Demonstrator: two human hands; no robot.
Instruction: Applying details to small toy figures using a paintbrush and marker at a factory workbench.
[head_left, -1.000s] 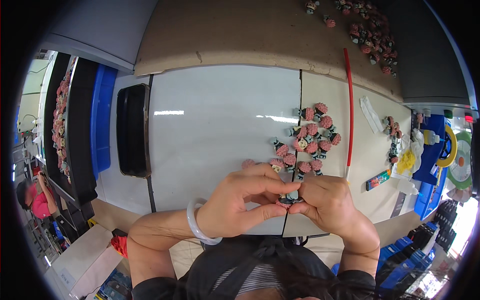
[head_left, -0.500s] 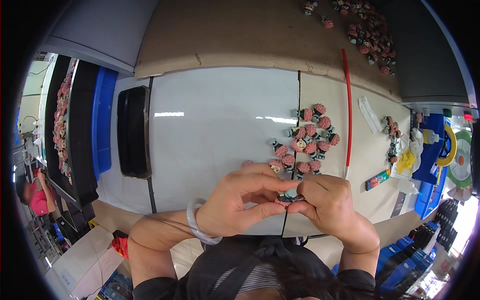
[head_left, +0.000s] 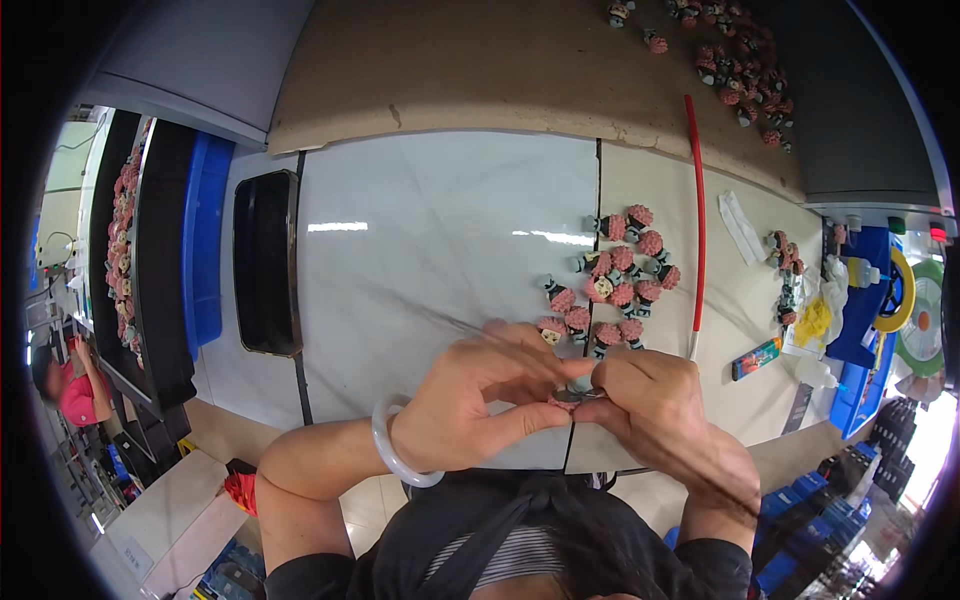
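My left hand (head_left: 490, 400), with a pale bangle (head_left: 383, 440) on its wrist, pinches a small figurine (head_left: 566, 398) with pink and grey-green parts between thumb and fingers. My right hand (head_left: 650, 400) is closed up against it, fingertips meeting the figurine. A thin, shiny sliver shows at those fingertips, too small to name. Just beyond both hands lies a loose group of similar pink-haired figurines (head_left: 621, 294) on the table.
A dark phone-like slab (head_left: 267, 263) lies at left, beside a blue bin (head_left: 207, 240). To the right are a red rod (head_left: 697, 220), a small colourful packet (head_left: 756, 359) and a yellow wad (head_left: 812, 321). More figurines (head_left: 740, 75) fill the far right shelf. Another person (head_left: 80, 395) sits far left.
Both hands stay nearly in place; the figurine is turned slightly between the fingers. Blurred dark strands now cross the view over the table and my right forearm.
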